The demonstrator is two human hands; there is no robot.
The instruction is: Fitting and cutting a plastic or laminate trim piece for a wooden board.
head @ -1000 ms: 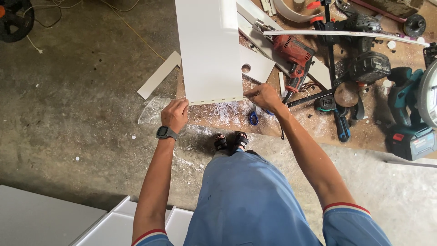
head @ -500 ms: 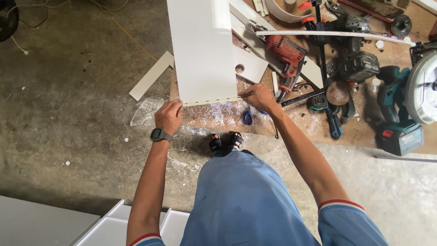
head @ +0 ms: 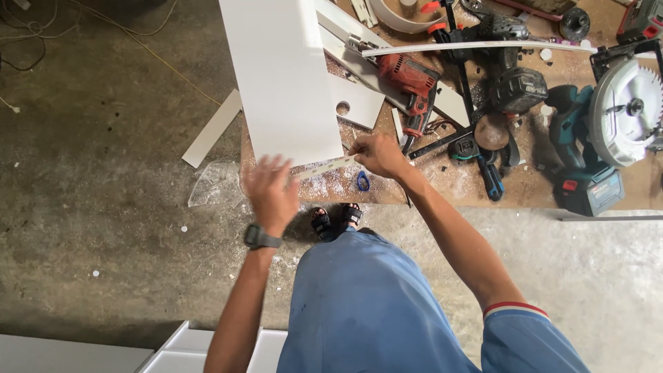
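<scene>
A tall white panel (head: 286,76) lies on a brown worktop (head: 449,190), its near edge toward me. My right hand (head: 376,155) pinches one end of a thin pale strip (head: 324,168) that runs along the panel's near edge, slightly tilted away from it. My left hand (head: 271,193) is motion-blurred just below the panel's near left corner, fingers spread, with the strip's other end close to its fingertips; I cannot tell whether they touch. A black watch sits on that wrist. My sandalled feet (head: 335,220) stand at the worktop's edge.
A red drill (head: 414,83), black clamps (head: 483,148), a battery tool (head: 518,86) and a teal circular saw (head: 621,114) crowd the worktop's right side. A blue ring (head: 363,182) lies by my right hand. A white offcut (head: 210,129) and clear plastic (head: 215,183) lie on the concrete floor; white panels (head: 76,352) at bottom left.
My left hand has come off the panel's near edge and drawn back toward me, fingers spreading. The pale strip now shows slanted between both hands. My right hand stays at the panel's right corner.
</scene>
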